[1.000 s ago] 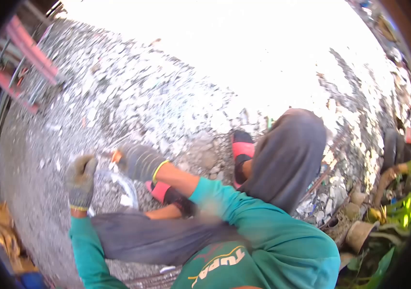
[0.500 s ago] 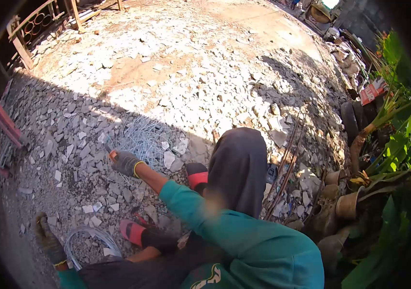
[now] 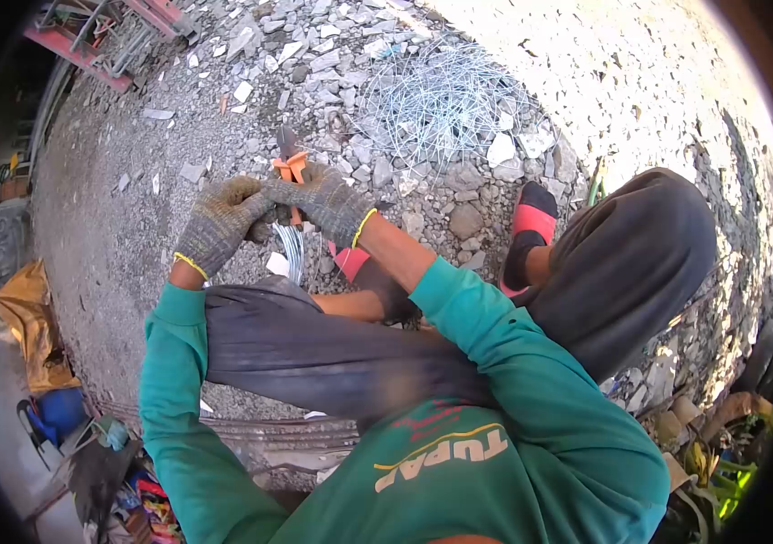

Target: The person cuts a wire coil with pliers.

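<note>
Both my hands wear grey knitted gloves with yellow cuffs and meet in front of my bent leg. My right hand (image 3: pixel 325 201) is closed around pliers (image 3: pixel 290 167) with orange grips, their dark jaws pointing away from me. Against it, my left hand (image 3: pixel 219 222) has its fingers curled in at the end of a bundle of silvery wire (image 3: pixel 289 252). The bundle shows just below the gloves and is partly hidden by my leg. Farther off, a loose tangle of cut wire pieces (image 3: pixel 441 100) lies on the gravel.
Broken stone and gravel (image 3: pixel 115 236) cover the ground. A red metal frame (image 3: pixel 87 54) stands at the upper left. Along the left are a brown sack (image 3: pixel 38 322) and a blue object (image 3: pixel 62 412). Metal rods (image 3: pixel 278 440) lie close beside me; plants (image 3: pixel 735 485) grow at lower right.
My view has swung down and left. My right hand has come back from the wire tangle with the pliers, and my left hand has moved in from the side to meet it.
</note>
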Motion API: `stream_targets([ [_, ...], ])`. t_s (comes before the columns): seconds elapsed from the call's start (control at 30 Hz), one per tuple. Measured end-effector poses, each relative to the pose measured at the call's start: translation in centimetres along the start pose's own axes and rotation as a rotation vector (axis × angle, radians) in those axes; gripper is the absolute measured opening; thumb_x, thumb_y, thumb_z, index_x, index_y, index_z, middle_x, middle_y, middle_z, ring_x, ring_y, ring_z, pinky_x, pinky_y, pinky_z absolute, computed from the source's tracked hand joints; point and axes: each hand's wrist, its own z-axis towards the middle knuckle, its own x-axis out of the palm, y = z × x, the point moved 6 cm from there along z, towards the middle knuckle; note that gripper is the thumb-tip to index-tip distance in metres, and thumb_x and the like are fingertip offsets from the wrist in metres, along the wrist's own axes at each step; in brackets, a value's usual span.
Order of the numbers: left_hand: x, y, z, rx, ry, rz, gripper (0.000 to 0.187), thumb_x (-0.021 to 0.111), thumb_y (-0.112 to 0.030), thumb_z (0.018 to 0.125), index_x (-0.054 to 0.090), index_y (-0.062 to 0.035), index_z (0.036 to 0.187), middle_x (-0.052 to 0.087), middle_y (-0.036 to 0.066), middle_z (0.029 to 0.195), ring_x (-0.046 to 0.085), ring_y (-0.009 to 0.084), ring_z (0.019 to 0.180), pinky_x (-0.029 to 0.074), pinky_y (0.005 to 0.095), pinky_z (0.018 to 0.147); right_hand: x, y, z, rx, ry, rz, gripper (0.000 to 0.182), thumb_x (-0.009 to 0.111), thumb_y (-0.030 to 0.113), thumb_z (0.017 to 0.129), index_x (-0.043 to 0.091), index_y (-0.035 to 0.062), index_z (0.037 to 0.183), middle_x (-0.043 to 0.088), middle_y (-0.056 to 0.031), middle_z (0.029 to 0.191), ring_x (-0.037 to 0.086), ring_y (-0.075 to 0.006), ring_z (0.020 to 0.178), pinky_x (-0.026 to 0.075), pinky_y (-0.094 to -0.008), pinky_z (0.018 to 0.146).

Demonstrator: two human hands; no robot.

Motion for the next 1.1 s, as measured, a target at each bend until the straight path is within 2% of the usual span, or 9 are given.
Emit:
stream_targets([
  [0.17, 0.1, -0.2, -0.2, -0.077, -0.016, -0.021, 0.022, 0.063, -0.016, 0.094, 0.066, 0.0018, 0.107, 0.066, 0.006, 0.082, 0.061, 0.0093, 0.062, 0.056, 0.0264, 0.057, -0.6, 1.0, -0.1, 0.004, -0.022, -0.125, 0.026, 0.078, 0.019, 0.084, 0.063, 0.0011, 0.097, 0.064, -0.0042, 0.076, 0.059, -0.0116, 0.06, 0.048, -0.0266, 0.053],
  [0.23, -0.6, 0.1, -0.7, -0.1, -0.039, 0.001, 0.023, 0.064, -0.016, 0.093, 0.066, 0.0016, 0.108, 0.067, 0.005, 0.083, 0.062, 0.009, 0.066, 0.056, 0.0259, 0.059, -0.4, 1.5, 0.3, -0.016, 0.0, 0.127, 0.021, 0.075, 0.013, 0.085, 0.063, 0.0013, 0.097, 0.064, -0.0055, 0.074, 0.061, -0.0138, 0.06, 0.051, -0.0288, 0.053],
  [0.47, -3.8, -0.4, -1.7, 0.211, -0.204, 0.196, 0.023, 0.065, -0.014, 0.095, 0.067, -0.0002, 0.112, 0.069, 0.005, 0.097, 0.062, 0.0098, 0.087, 0.053, 0.0256, 0.078, -7.4, 6.0, 2.1, -0.163, -0.122, 0.395, 0.008, 0.064, 0.009, 0.092, 0.063, 0.0038, 0.098, 0.067, -0.0094, 0.082, 0.069, -0.0235, 0.072, 0.061, -0.0423, 0.071],
  [0.57, -3.9, -1.5, -1.9, 0.22, -0.265, 0.26, 0.021, 0.065, -0.014, 0.095, 0.067, -0.0002, 0.111, 0.068, 0.004, 0.098, 0.061, 0.0086, 0.09, 0.051, 0.0252, 0.081, -7.4, 5.7, 2.8, -0.176, -0.052, 0.521, 0.008, 0.063, 0.01, 0.092, 0.063, 0.0049, 0.098, 0.068, -0.009, 0.081, 0.069, -0.0242, 0.072, 0.061, -0.0418, 0.071],
  [0.7, -4.3, -2.4, -1.8, 0.307, -0.342, 0.207, 0.021, 0.065, -0.014, 0.095, 0.066, -0.0006, 0.111, 0.068, 0.004, 0.099, 0.059, 0.0083, 0.089, 0.05, 0.0249, 0.08, -7.1, 3.6, 2.2, -0.048, -0.211, 0.509, 0.015, 0.064, 0.012, 0.093, 0.062, 0.0059, 0.107, 0.067, -0.0065, 0.089, 0.067, -0.018, 0.075, 0.06, -0.0371, 0.068],
  [0.77, -4.9, -2.6, -1.9, 0.333, -0.392, 0.198, 0.022, 0.065, -0.016, 0.094, 0.066, -0.0018, 0.111, 0.067, 0.002, 0.095, 0.058, 0.0075, 0.083, 0.05, 0.024, 0.073, -4.7, 2.8, 0.9, 0.027, -0.247, 0.124, 0.022, 0.066, 0.021, 0.094, 0.062, 0.0069, 0.11, 0.067, -0.003, 0.09, 0.065, -0.0138, 0.075, 0.057, -0.0316, 0.067],
  [0.83, -5.7, -2.9, -2.1, 0.319, -0.478, 0.058, 0.023, 0.066, -0.019, 0.094, 0.067, -0.0031, 0.111, 0.065, 0.0, 0.088, 0.057, 0.0062, 0.076, 0.048, 0.0226, 0.065, -2.4, 3.0, 0.6, -0.066, -0.223, -0.664, 0.025, 0.066, 0.029, 0.091, 0.064, 0.0064, 0.102, 0.066, -0.0114, 0.081, 0.067, -0.0275, 0.075, 0.054, -0.0421, 0.066],
  [0.87, -5.9, -3.1, -2.2, 0.347, -0.524, 0.068, 0.023, 0.065, -0.02, 0.094, 0.067, -0.0034, 0.11, 0.063, -0.001, 0.083, 0.054, 0.0053, 0.068, 0.045, 0.0214, 0.058, -0.8, 4.1, -0.4, -0.283, -0.259, -0.979, 0.034, 0.066, 0.036, 0.09, 0.064, 0.0041, 0.103, 0.066, -0.02, 0.081, 0.066, -0.0369, 0.079, 0.05, -0.0471, 0.069],
  [1.1, -4.5, -3.8, -2.7, 0.239, -0.398, -0.053, 0.022, 0.062, -0.015, 0.096, 0.065, -0.0035, 0.114, 0.065, 0.0, 0.094, 0.052, 0.0045, 0.075, 0.044, 0.0201, 0.064, 3.1, 6.2, -2.4, -0.572, -0.177, -0.957, 0.026, 0.063, 0.022, 0.09, 0.063, 0.0028, 0.108, 0.067, -0.0225, 0.089, 0.065, -0.0399, 0.082, 0.051, -0.0492, 0.069],
])
